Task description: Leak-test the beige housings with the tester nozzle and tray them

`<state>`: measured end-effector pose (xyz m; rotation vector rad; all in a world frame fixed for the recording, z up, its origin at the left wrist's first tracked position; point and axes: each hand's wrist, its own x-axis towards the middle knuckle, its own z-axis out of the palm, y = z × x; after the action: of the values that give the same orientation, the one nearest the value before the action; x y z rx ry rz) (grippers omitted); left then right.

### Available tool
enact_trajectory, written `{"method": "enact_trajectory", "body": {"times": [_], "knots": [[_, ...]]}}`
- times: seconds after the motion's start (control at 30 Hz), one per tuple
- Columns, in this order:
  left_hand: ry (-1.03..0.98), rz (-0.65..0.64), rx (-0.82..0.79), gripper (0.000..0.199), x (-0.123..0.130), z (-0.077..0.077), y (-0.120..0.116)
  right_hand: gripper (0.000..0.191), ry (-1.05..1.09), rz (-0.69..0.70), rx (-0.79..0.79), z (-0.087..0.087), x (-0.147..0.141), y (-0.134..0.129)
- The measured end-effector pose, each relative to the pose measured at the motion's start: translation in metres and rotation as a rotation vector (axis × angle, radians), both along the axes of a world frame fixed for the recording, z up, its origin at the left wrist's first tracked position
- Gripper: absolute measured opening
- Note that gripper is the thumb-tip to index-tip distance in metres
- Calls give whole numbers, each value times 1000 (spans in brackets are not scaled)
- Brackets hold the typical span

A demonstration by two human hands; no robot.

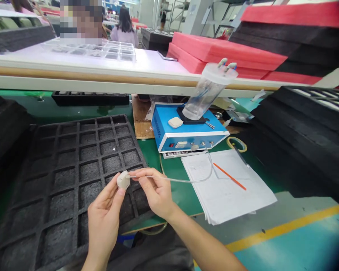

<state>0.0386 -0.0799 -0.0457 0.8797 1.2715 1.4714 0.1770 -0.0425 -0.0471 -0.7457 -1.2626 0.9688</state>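
Observation:
My left hand [106, 210] pinches a small off-white plastic part [123, 180] between thumb and fingers, above a black foam tray [64, 165]. Close beside it, my right hand [155, 190] is closed on a thin clear tube [183, 181], whose tip meets the part's right side. From there the tube curves up to the front of a blue box-shaped device [169, 131]. On that device lies another off-white part [175, 122], next to a clear cylinder [203, 92] that leans to the right.
Printed sheets [228, 199] with an orange stick [230, 176] lie to the right, near a tape roll [236, 144]. Black foam stacks [305, 143] stand at far right. A raised shelf [155, 67] crosses behind, bearing red foam [214, 52] and a clear compartment box [113, 51]. People sit beyond.

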Motion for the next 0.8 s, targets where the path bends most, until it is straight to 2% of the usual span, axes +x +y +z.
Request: {"method": "enact_trajectory", "body": {"times": [0.3,0.8], "knots": [[-8,-1,-4,40,0,2,2,20,0,-3,-2,-1,-1,2],[-25,31,-8,46,1,-1,2,14,70,45,-17,-4,-1,1]]}}
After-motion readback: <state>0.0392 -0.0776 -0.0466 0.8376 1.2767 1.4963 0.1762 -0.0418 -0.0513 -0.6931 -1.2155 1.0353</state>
